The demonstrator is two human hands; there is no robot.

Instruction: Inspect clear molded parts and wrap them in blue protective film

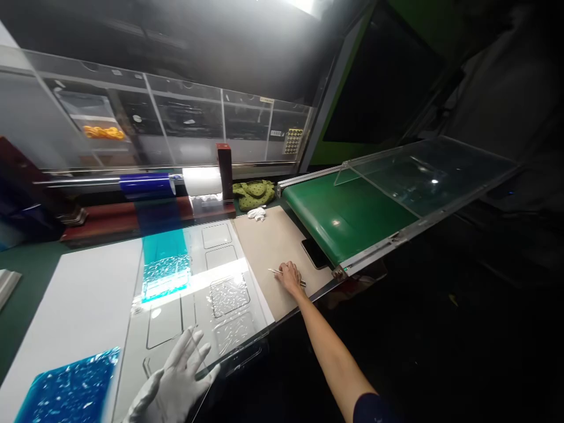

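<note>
right hand: closed around slim metal tool, resting on beige rectangular board | white-gloved left hand: open, fingers spread at near edge of clear rectangular plastic sheet; contact unclear | sheet: lies between hands, beside beige rectangular board | handling: seems light, stiff, slippery, scratch-prone; hold by edges | beyond: green conveyor belt

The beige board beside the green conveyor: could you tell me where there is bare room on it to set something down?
Bare board lies between the white gloves and the right hand, bordered by the clear plastic sheet and the phone. It is crowded at the near end, where the hand holds a metal tool.
</note>
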